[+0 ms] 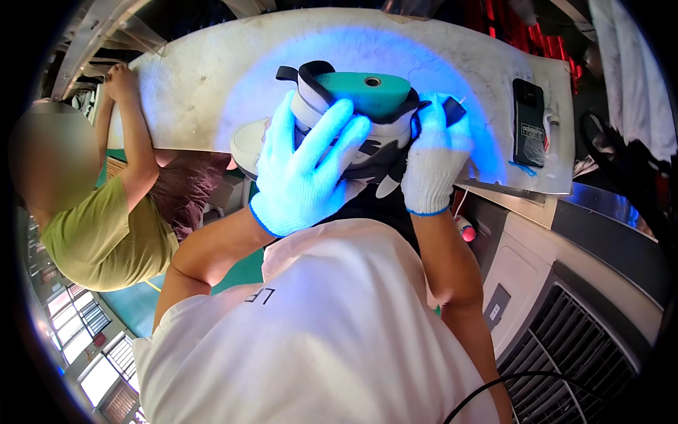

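A grey, white and black sneaker is held at the table's near edge, with a teal shoe last filling its opening. A round metal-rimmed hole shows in the last's top. My left hand, in a white knit glove lit blue, grips the sneaker's side with fingers spread over its collar. At the sneaker's right end, my gloved right hand has its fingers bent around the edge, by a small dark tab. Its fingertips are partly hidden. The sneaker's pale toe or sole shows left of my left hand.
A worn white table curves ahead under a blue light patch. On its right lie a dark phone and a syringe-like tube. A co-worker in a green shirt sits at left. A grey vented machine stands at lower right.
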### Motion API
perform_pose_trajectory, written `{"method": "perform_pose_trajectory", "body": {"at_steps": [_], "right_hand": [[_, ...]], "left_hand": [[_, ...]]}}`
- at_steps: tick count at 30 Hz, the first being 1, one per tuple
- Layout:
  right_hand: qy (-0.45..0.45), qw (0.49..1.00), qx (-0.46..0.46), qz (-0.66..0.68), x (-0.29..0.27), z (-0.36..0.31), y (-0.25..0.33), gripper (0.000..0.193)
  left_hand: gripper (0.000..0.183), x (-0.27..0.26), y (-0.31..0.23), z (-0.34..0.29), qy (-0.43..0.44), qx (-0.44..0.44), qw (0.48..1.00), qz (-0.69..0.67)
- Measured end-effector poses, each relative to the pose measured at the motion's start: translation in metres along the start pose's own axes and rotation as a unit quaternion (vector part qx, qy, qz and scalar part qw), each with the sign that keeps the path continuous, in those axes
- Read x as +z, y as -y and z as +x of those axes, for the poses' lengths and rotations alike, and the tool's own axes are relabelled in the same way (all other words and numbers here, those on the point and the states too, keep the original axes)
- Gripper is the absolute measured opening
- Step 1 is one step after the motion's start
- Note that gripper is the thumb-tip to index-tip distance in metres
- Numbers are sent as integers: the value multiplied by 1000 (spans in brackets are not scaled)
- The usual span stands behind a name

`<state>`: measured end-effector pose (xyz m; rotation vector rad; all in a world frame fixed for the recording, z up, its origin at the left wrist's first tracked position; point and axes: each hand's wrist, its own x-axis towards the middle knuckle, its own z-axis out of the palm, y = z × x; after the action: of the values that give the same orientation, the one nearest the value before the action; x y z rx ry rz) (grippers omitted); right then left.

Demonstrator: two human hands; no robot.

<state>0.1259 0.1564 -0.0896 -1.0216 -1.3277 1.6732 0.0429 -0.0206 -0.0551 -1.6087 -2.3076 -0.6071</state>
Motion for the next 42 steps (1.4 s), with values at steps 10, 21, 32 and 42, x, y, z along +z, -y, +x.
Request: {"method": "perform_pose_trajectory", "body": {"at_steps": [10,21,32,42], "right_hand": [[24,985,38,164,-11,-7,-16,13],[138,934,156,289,-33,0,-33,19],[352,925,113,-83,-29,20,-13,18],[532,822,119,-163,-7,50,0,25]], "left_hand": [[158,8,-20,-1,-17,-190,977,-97],[114,48,55,-64,-53,27,948,-312],[92,58,49,-75,-102,76,924,-360],[75,85,26,-48,-252,80,910,-320]]}}
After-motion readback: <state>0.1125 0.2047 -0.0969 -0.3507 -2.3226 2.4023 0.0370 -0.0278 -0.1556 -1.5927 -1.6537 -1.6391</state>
